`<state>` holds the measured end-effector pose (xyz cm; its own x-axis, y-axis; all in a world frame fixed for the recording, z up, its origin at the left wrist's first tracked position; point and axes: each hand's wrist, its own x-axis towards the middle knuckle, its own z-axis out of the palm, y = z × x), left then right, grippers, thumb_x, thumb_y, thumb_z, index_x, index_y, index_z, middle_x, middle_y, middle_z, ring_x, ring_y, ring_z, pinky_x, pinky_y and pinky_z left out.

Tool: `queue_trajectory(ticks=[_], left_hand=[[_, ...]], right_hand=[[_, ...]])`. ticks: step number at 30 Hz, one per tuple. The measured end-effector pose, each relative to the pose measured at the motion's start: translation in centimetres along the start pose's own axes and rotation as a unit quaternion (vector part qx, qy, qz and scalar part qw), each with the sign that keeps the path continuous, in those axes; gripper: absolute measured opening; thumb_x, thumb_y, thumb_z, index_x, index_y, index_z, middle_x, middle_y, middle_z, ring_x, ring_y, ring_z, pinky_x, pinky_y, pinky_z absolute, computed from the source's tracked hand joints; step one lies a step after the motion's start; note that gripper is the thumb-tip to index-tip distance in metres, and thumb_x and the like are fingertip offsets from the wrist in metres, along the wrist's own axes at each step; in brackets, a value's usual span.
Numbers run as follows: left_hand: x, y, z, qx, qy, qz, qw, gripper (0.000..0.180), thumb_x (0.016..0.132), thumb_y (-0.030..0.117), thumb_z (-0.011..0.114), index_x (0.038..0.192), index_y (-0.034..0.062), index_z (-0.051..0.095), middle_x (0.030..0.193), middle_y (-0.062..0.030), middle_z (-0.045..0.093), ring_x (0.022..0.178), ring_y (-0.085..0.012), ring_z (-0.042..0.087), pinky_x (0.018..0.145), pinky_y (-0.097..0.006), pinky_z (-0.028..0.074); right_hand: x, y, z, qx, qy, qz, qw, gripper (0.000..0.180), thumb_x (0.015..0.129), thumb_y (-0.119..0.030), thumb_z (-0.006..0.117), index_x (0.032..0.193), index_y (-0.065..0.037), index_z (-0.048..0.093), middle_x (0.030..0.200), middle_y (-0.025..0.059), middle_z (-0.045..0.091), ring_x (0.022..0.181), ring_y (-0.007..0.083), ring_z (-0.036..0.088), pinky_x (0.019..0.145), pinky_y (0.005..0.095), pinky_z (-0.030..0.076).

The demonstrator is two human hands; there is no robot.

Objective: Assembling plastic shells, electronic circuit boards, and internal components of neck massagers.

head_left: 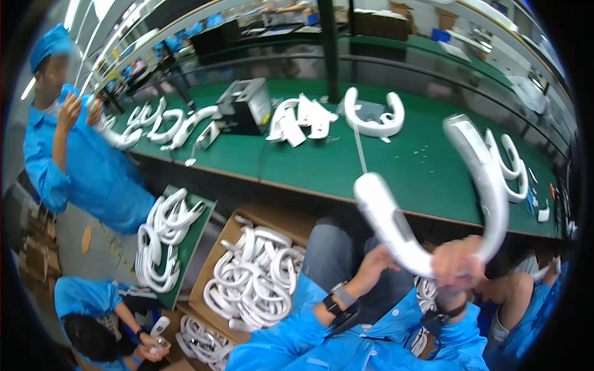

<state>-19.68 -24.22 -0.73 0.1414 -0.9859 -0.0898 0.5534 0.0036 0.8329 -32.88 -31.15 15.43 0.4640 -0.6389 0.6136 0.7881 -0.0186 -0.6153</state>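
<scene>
My right hand [458, 263] is closed around the curved bottom of a white U-shaped neckband [396, 232], whose two arms point up and away from me over the bench edge. Motion blurs this hand and part of the neckband. My left hand [376, 264] is just left of the curve, beside the lower left arm of the neckband. Its fingers are loosely bent and apart, their tips partly hidden, and I see nothing held in them. On the bench beyond stands another white neckband [375, 131], with a thin pale strip running from it toward the near edge.
A cardboard box [201, 287] full of neckbands stands left of my knees. The green bench [408, 176] bears more neckbands and a black-and-silver box [243, 105]. One co-worker [86, 148] stands at left; another [93, 315] sits lower left. A person's knee [513, 294] is close at right.
</scene>
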Motion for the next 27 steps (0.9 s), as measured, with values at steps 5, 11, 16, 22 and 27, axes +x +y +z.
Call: queue_trajectory(ticks=[5,11,16,22,27], left_hand=[[-1.6,10.3,1.8,-0.291,-0.07,0.118,0.947,0.079,0.089,0.046,0.059,0.15,0.0084,0.025,0.128,-0.0201,0.056,0.115,-0.0372,0.057,0.101,-0.051,0.042],[-1.0,11.2,1.4,-0.222,-0.023,0.149,0.963,0.072,0.085,0.037,0.071,0.142,0.0129,0.035,0.099,-0.0073,0.053,0.091,-0.0242,0.058,0.087,-0.044,0.05],[-1.0,12.0,1.7,-0.185,-0.032,0.157,0.969,0.07,0.084,0.034,0.071,0.14,0.0137,0.034,0.095,-0.0062,0.048,0.083,-0.0207,0.054,0.08,-0.042,0.049],[-1.4,11.0,-0.4,-0.248,-0.026,0.149,0.957,0.066,0.082,0.028,0.064,0.14,0.0131,0.037,0.095,-0.0065,0.049,0.079,-0.0204,0.054,0.075,-0.04,0.049],[-1.0,9.7,-2.1,-0.239,0.046,0.108,0.964,0.063,0.086,0.027,0.052,0.144,0.0096,0.035,0.101,-0.0069,0.051,0.082,-0.0188,0.055,0.077,-0.039,0.049]], right_hand=[[-2.2,2.9,-0.3,0.089,0.104,0.062,0.989,0.026,0.098,-0.031,0.053,0.085,-0.011,0.043,0.047,0.0,0.047,0.036,0.0137,0.048,0.047,0.03,0.046],[-2.5,3.8,-1.5,0.117,0.191,0.13,0.966,0.029,0.097,-0.036,0.055,0.104,-0.01,0.044,0.058,0.0017,0.05,0.046,0.0152,0.054,0.053,0.0348,0.051],[-3.3,3.8,-2.6,0.194,0.219,0.144,0.945,0.047,0.094,-0.045,0.058,0.121,-0.01,0.045,0.072,0.0033,0.051,0.058,0.017,0.058,0.062,0.0369,0.055],[-3.0,3.5,-1.7,0.249,0.129,0.166,0.945,0.053,0.1,-0.052,0.039,0.123,-0.005,0.047,0.075,0.0094,0.055,0.063,0.0247,0.061,0.071,0.0444,0.053],[-2.7,2.6,1.1,0.095,-0.013,0.241,0.966,0.05,0.097,-0.038,0.054,0.124,0.004,0.047,0.087,0.0162,0.065,0.079,0.0251,0.066,0.076,0.0384,0.053]])
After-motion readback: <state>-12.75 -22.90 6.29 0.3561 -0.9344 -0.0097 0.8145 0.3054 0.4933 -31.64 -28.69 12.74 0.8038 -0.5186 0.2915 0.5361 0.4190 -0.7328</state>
